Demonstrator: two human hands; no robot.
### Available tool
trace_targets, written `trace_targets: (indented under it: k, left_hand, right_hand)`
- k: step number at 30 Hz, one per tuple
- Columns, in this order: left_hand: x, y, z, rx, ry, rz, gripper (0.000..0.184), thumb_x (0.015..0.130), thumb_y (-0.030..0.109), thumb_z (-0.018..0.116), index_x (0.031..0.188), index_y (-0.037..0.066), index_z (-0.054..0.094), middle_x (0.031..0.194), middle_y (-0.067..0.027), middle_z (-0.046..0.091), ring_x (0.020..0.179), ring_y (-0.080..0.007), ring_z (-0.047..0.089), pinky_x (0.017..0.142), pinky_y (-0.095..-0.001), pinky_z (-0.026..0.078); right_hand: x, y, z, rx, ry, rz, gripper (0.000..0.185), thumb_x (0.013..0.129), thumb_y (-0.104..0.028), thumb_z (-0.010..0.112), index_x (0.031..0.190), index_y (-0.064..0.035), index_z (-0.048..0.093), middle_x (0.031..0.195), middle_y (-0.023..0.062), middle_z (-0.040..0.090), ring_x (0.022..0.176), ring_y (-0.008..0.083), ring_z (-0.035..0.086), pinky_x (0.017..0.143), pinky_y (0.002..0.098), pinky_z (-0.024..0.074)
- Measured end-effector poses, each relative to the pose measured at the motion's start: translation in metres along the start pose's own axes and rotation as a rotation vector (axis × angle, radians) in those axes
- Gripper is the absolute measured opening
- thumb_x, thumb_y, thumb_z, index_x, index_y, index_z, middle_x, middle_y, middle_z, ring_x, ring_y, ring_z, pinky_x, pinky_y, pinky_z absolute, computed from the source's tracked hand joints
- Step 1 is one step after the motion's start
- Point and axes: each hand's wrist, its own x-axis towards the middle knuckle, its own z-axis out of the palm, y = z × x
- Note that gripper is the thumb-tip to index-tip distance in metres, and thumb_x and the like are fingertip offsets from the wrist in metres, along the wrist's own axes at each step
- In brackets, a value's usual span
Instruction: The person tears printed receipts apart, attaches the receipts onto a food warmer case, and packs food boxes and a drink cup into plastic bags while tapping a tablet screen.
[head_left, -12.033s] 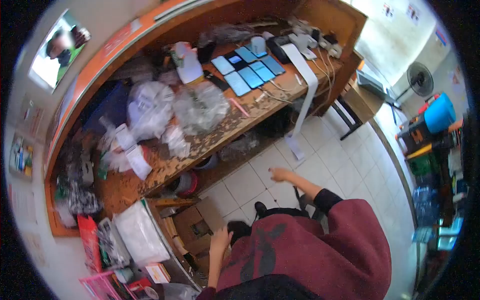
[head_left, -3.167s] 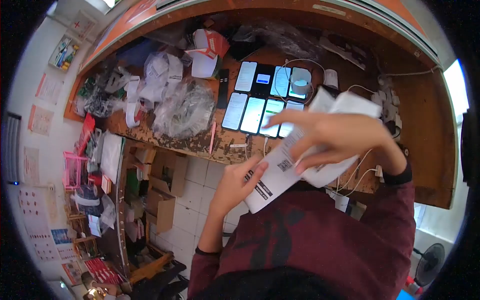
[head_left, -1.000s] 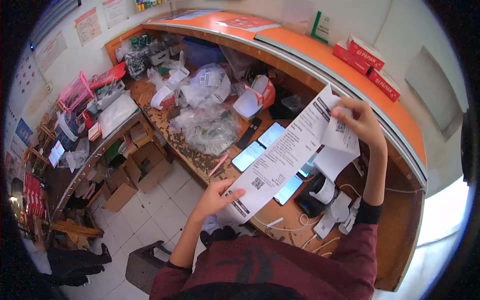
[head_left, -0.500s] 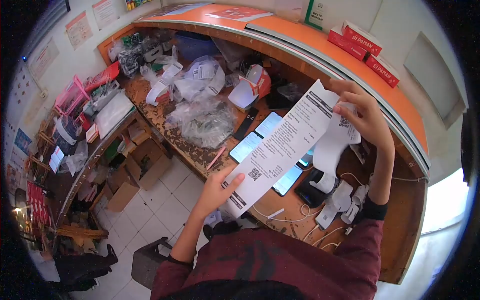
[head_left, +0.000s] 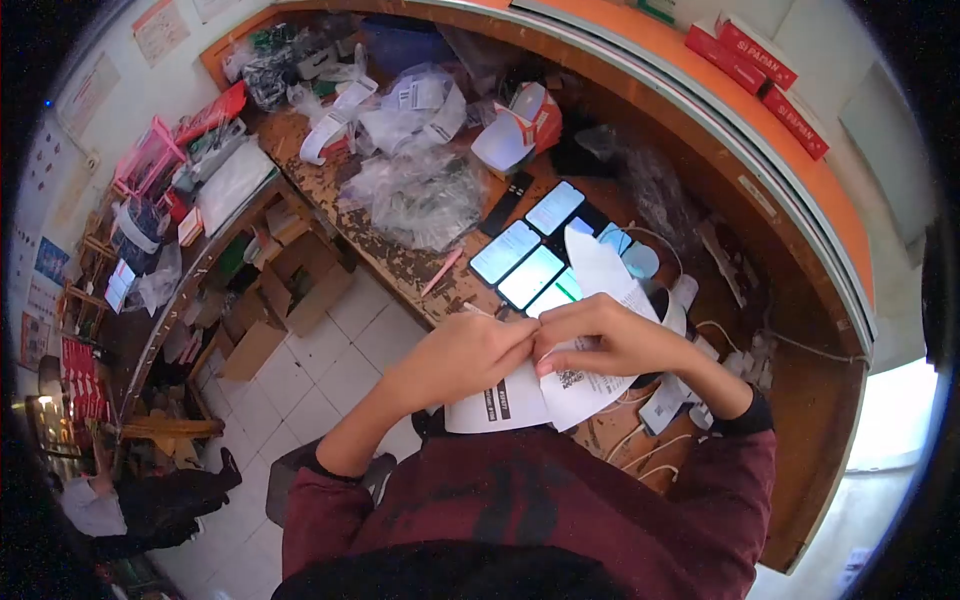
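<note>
Printed paper receipts [head_left: 515, 400] hang from my two hands, just above the front edge of the worn wooden desk. My left hand [head_left: 460, 355] is closed on the paper's upper edge, its fingertips against those of my right hand. My right hand [head_left: 605, 340] pinches the same paper beside it, and a curled length rises behind its fingers. Beyond the hands lie several lit phones [head_left: 505, 252] in rows, partly covered by the paper. A pink pen-like item [head_left: 442, 272] rests near the desk edge, with clear plastic bags [head_left: 420, 200] behind it.
A red and white carton [head_left: 520, 130] and a black strip [head_left: 507, 203] are on the desk. White cables [head_left: 655, 465] trail at the right. Red boxes [head_left: 755, 55] sit on the orange ledge. Cardboard boxes [head_left: 300, 280] stand below left. Another person's dark-clothed legs [head_left: 180, 500] show at lower left.
My hands have come together at the middle of the paper, from holding it stretched out between its ends. The paper is now lower and bent, and more of the phones shows.
</note>
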Motion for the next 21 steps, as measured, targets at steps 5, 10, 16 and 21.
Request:
trace_targets:
  k: [5,10,16,21]
  left_hand:
    - [-0.004,0.002,0.009,0.06,0.036,-0.055,0.021,0.085,0.024,0.054,0.078,0.005,0.055,0.058,-0.0154,0.055,0.054,-0.0327,0.057,0.049,-0.0384,0.044]
    - [-0.012,-0.024,0.035,0.464,-0.159,-0.228,0.02,0.084,0.026,0.056,0.081,0.006,0.056,0.06,-0.0143,0.056,0.054,-0.0324,0.057,0.049,-0.0389,0.043]
    - [-0.006,-0.021,0.061,-0.162,-0.174,-0.115,0.016,0.083,0.018,0.056,0.088,0.003,0.057,0.072,-0.0181,0.059,0.066,-0.037,0.058,0.054,-0.0413,0.044]
    - [0.013,-0.024,0.054,-0.344,-0.265,-0.22,0.019,0.083,0.019,0.055,0.089,0.0,0.058,0.068,-0.0153,0.059,0.059,-0.025,0.06,0.052,-0.033,0.043]
  right_hand:
    - [-0.036,0.006,0.03,-0.259,0.162,0.084,0.016,0.08,-0.018,0.059,0.088,-0.0032,0.062,0.101,0.0162,0.052,0.096,0.0305,0.052,0.079,0.0354,0.0435]
    - [-0.064,-0.005,0.07,-0.363,0.15,0.299,0.018,0.081,-0.021,0.059,0.082,-0.004,0.058,0.092,0.0115,0.054,0.073,0.027,0.058,0.057,0.0352,0.0454]
    - [-0.052,0.051,0.087,-0.302,0.652,0.016,0.023,0.079,-0.023,0.064,0.083,-0.0028,0.054,0.082,0.0096,0.047,0.071,0.025,0.054,0.058,0.0335,0.0436]
    - [-0.063,0.063,0.081,-0.044,0.634,0.145,0.028,0.08,-0.026,0.063,0.079,-0.0036,0.047,0.072,0.0102,0.047,0.063,0.0268,0.053,0.052,0.0369,0.0399]
